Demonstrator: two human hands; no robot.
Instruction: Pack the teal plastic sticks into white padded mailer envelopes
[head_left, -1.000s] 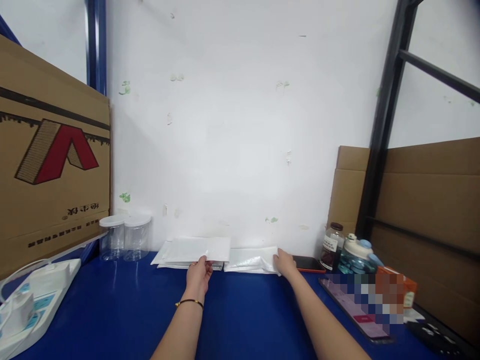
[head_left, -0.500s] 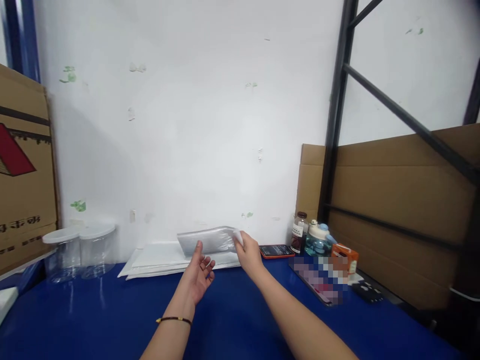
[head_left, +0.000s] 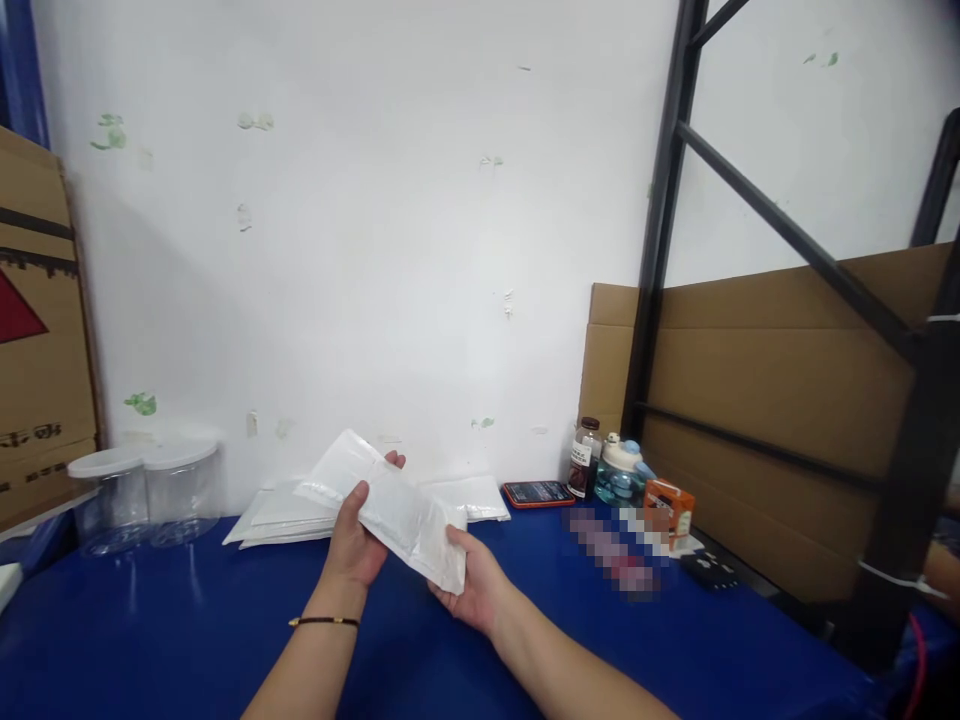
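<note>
Both hands hold a white padded mailer [head_left: 405, 510] up above the blue table, tilted with its right end lower. My left hand [head_left: 358, 535] grips its lower left edge, thumb on the front and fingertips showing behind the top edge. At the right end, my right hand [head_left: 478, 585] pinches the mailer between thumb and fingers. Behind it, against the wall, lies a stack of similar white mailers [head_left: 277, 515]. Part of that stack is hidden by the raised mailer and my left hand.
Two clear lidded jars [head_left: 180, 495] stand at the left by a cardboard box [head_left: 45, 400]. To the right are a phone [head_left: 538, 494], a dark bottle [head_left: 582, 462], a blue-tinted water bottle [head_left: 621, 475] and an orange box [head_left: 669, 512]. A black metal frame [head_left: 649, 300] rises behind.
The mailer has come toward me off the stack and turned, showing its white face. My left hand has closed on it; my right hand has moved lower. The view has shifted slightly.
</note>
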